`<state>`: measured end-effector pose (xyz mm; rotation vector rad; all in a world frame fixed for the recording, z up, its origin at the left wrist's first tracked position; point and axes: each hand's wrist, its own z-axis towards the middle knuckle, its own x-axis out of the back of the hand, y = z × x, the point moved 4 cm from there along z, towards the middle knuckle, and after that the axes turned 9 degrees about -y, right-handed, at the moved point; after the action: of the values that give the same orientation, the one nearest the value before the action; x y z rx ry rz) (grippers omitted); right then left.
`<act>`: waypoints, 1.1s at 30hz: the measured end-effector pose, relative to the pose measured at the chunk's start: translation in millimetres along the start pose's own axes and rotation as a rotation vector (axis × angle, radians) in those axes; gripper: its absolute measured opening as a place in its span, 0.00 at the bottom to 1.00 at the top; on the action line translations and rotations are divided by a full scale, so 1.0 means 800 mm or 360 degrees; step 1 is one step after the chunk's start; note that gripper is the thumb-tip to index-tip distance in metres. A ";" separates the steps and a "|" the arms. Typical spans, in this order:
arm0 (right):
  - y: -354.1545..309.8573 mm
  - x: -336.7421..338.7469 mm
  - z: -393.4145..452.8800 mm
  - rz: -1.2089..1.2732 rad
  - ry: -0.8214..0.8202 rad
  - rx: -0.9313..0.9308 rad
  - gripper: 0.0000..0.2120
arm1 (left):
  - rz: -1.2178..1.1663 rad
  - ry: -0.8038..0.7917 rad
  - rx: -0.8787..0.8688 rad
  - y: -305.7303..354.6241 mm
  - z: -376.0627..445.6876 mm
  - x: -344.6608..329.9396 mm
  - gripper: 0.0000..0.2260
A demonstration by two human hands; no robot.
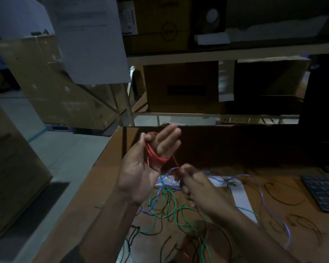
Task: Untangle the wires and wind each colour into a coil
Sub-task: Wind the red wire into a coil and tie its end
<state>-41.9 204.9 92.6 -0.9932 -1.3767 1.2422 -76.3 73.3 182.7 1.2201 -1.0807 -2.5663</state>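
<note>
Left hand point(141, 168) raised palm-up over the tabletop point(87, 196), fingers mostly extended, thumb folded in against the index finger. Red wire point(156, 159) is looped several times around the fingers of this hand, forming a partial coil; the thumb looks to be pinning the loops at the top. One red strand runs down and right from the coil to the right hand point(194, 185), which is curled shut, pinching that strand just below the coil (blue wire passes right at the fingertips too, cannot tell if it is pinched as well).

Rest of the wires lie loose on the tabletop under and around the forearms: green wire point(171, 207) in big overlapping loops, blue wire point(262, 198) arcing off to the right, black wire point(279, 196) in scattered curves. All three cross each other, so still tangled. A white strip point(241, 198) lies under them, keyboard point(325, 192) at far right.

Progress, judged from this view: early. Red is partway wound, tail not yet fully taken up; how much red is left is hard to see in the dim light. Green, blue and black not separated, not coiled. No finished coil visible on the tabletop. Roughly one colour of four in progress, three untouched.
</note>
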 end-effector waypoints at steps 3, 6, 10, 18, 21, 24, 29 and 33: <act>0.018 -0.023 -0.015 -0.0203 -0.0249 -0.0125 0.07 | 0.0123 0.0048 -0.0048 0.010 0.009 0.018 0.18; 0.003 -0.028 -0.031 -0.0647 -0.0391 0.0023 0.07 | 0.0488 0.0123 -0.0100 0.018 0.014 0.043 0.19; -0.057 -0.017 -0.043 -0.0857 -0.0279 0.0396 0.09 | 0.1159 0.0153 0.0108 -0.001 0.007 0.063 0.17; -0.101 0.045 -0.019 -0.0431 0.0457 0.0641 0.07 | 0.0923 0.0098 0.0417 -0.048 -0.020 0.027 0.20; -0.083 0.061 -0.005 -0.0534 0.0636 0.0543 0.10 | 0.0616 -0.0058 0.0492 -0.044 -0.023 0.020 0.23; -0.066 0.066 0.004 -0.0473 0.0622 0.0459 0.14 | 0.0439 -0.0197 0.0469 -0.034 -0.025 0.009 0.22; -0.035 0.036 0.014 -0.0466 0.0261 0.0279 0.13 | 0.0136 -0.0004 0.0124 -0.015 -0.017 0.010 0.18; -0.007 -0.001 0.002 -0.0485 -0.0196 0.0084 0.09 | 0.0145 0.0231 -0.0129 0.005 -0.009 0.020 0.13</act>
<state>-43.2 203.0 98.1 -0.6498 -1.5183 1.1166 -82.8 60.2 172.1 1.2835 -0.9700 -2.3876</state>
